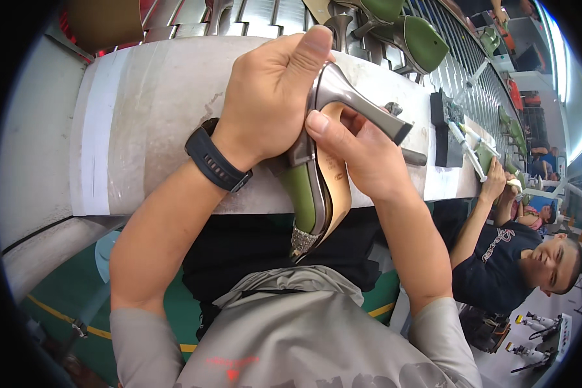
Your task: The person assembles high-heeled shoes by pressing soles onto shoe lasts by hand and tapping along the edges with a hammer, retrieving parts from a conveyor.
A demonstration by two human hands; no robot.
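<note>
A high-heeled shoe [305, 200] hangs between my two hands, tilted with its pointed toe down toward me. It has a green upper, a glittering stone band near the toe, a tan sole and a tall metallic grey heel pointing right. My left hand [265, 97] is closed around the back of the shoe, thumb raised along the heel end. From the right, my right hand [375, 155] grips the shoe below its heel, the thumb pressed near the sole's edge. Some of its fingers are hidden behind the heel.
A pale worktable [155, 123] lies under my hands, with a dark rod [414, 156] near its right. Beyond runs a slatted metal conveyor [258, 19] carrying green heeled shoes [423, 45]. A black holder [441, 110] stands by white tubes. At right, a co-worker [498, 258] handles something green.
</note>
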